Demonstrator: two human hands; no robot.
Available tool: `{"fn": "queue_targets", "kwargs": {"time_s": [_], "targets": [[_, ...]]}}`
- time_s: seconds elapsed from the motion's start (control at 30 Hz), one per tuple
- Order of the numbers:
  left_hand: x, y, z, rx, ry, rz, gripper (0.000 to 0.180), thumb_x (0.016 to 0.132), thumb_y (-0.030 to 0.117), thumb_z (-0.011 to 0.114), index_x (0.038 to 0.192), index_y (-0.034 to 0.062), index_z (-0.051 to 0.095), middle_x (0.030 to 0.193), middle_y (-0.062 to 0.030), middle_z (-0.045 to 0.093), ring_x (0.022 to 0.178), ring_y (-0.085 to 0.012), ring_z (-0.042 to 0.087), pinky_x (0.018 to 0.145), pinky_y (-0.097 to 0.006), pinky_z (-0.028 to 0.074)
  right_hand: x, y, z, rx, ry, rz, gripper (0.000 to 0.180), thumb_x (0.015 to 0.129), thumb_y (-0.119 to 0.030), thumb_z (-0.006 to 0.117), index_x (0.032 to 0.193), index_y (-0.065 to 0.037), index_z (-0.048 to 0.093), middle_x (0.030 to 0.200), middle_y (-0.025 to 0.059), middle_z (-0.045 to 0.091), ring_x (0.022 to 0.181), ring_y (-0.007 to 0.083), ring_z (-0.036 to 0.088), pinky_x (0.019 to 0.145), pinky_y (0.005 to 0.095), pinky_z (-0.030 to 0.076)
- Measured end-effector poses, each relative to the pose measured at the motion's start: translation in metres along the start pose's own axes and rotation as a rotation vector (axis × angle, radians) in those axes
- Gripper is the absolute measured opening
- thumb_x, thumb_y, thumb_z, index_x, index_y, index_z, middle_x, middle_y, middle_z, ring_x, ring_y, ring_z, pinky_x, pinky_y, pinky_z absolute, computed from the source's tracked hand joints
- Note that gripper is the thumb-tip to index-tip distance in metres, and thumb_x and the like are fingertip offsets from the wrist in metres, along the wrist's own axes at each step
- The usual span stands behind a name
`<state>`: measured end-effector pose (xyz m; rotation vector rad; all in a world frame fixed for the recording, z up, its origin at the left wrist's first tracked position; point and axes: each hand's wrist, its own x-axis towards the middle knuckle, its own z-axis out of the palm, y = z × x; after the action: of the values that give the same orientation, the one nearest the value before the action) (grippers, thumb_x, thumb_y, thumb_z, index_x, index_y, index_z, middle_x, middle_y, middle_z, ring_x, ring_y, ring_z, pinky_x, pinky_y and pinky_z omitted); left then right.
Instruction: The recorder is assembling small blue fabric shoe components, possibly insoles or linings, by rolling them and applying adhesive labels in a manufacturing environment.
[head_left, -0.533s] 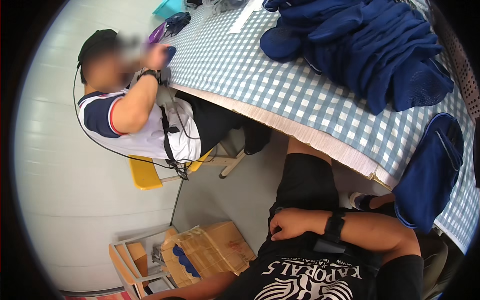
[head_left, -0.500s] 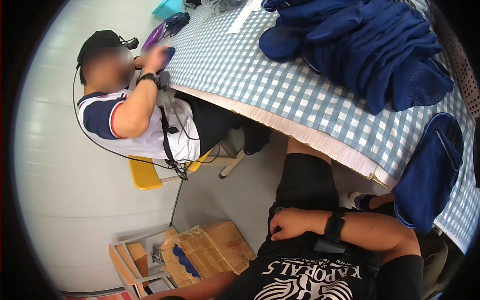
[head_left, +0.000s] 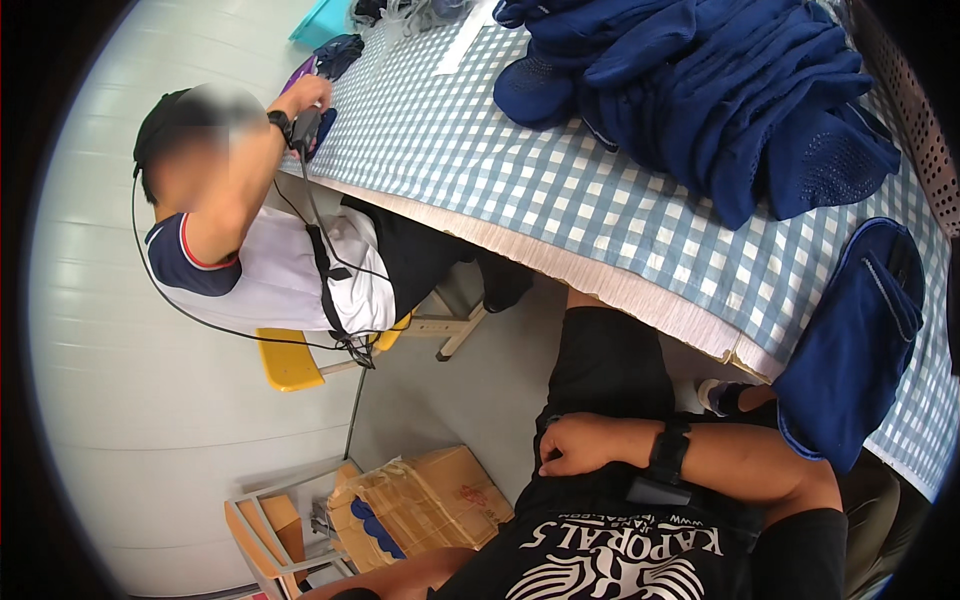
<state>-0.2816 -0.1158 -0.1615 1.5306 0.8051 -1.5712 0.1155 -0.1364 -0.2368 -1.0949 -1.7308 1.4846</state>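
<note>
My right hand (head_left: 578,445) rests on my lap, over my black shorts (head_left: 610,365). Its fingers are curled in, and whatever lies inside them, if anything, is hidden; a small dark shape shows at its upper edge. A black band (head_left: 668,452) circles that wrist. Of my left arm (head_left: 400,577) only a part shows at the lower edge, with the hand out of view. Nearest to my right forearm, a dark blue fabric piece (head_left: 850,350) with a stitched seam hangs over the table edge. A large heap of similar blue pieces (head_left: 690,90) lies farther up the table.
A blue-and-white checked cloth (head_left: 560,190) covers the table. Across on the left, a co-worker (head_left: 270,260) sits on a yellow chair (head_left: 290,358), handling dark fabric. An open cardboard box (head_left: 430,500) and a metal-framed stool (head_left: 265,530) stand at lower left. A perforated panel (head_left: 915,150) borders the right.
The co-worker's raised hand has shifted up along the table edge and the head has tilted left. The view has turned slightly. My right hand stays on my lap.
</note>
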Motion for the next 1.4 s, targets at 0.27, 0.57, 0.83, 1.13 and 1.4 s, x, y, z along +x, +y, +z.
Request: {"fn": "queue_targets", "kwargs": {"time_s": [0.27,0.57,0.83,1.13,1.4], "targets": [[-0.039,0.032,-0.076,-0.318,-0.319,0.060,0.028,0.093,0.008,0.059,0.118,-0.0030,0.065,0.110,-0.0123,0.070,0.101,-0.0147,0.067,0.082,-0.024,0.055,-0.002,0.003,-0.002,0.009,-0.006,-0.021,0.031,0.084,-0.035,0.072,0.092,-0.005,0.075,0.090,0.0159,0.073,0.086,0.0341,0.070,0.077,0.0423,0.054],[-0.078,0.013,-0.129,-0.808,-0.332,-0.079,0.037,0.086,-0.007,0.055,0.122,-0.0119,0.063,0.116,-0.0202,0.069,0.104,-0.0214,0.069,0.088,-0.028,0.058,-0.003,0.000,-0.009,0.044,-0.003,0.013,0.032,0.085,-0.037,0.072,0.090,-0.004,0.075,0.084,0.0147,0.073,0.079,0.0328,0.070,0.072,0.0406,0.054],[-0.081,-0.046,-0.167,-0.959,-0.317,0.000,0.034,0.081,-0.008,0.050,0.110,-0.0159,0.067,0.100,-0.0262,0.072,0.090,-0.0273,0.074,0.075,-0.030,0.062,-0.007,-0.006,-0.016,0.070,-0.026,0.057,0.037,0.088,-0.041,0.071,0.089,-0.005,0.075,0.080,0.0141,0.072,0.075,0.0316,0.070,0.069,0.0408,0.053],[-0.081,-0.037,-0.155,-0.776,-0.401,-0.058,0.021,0.082,0.018,0.072,0.088,-0.0022,0.070,0.082,-0.0103,0.073,0.077,-0.0197,0.071,0.069,-0.030,0.056,-0.007,-0.003,-0.013,0.075,-0.035,0.060,0.037,0.086,-0.042,0.073,0.093,-0.005,0.075,0.084,0.0140,0.073,0.080,0.0316,0.070,0.072,0.0401,0.054],[-0.101,0.067,-0.150,0.205,0.036,0.154,0.026,0.082,0.028,0.081,0.076,0.0055,0.069,0.069,-0.0054,0.067,0.066,-0.0177,0.063,0.060,-0.034,0.047,-0.004,0.000,-0.012,0.057,-0.043,0.003,0.033,0.087,-0.039,0.074,0.095,-0.007,0.076,0.086,0.0111,0.072,0.080,0.0267,0.069,0.071,0.0369,0.053]]}}
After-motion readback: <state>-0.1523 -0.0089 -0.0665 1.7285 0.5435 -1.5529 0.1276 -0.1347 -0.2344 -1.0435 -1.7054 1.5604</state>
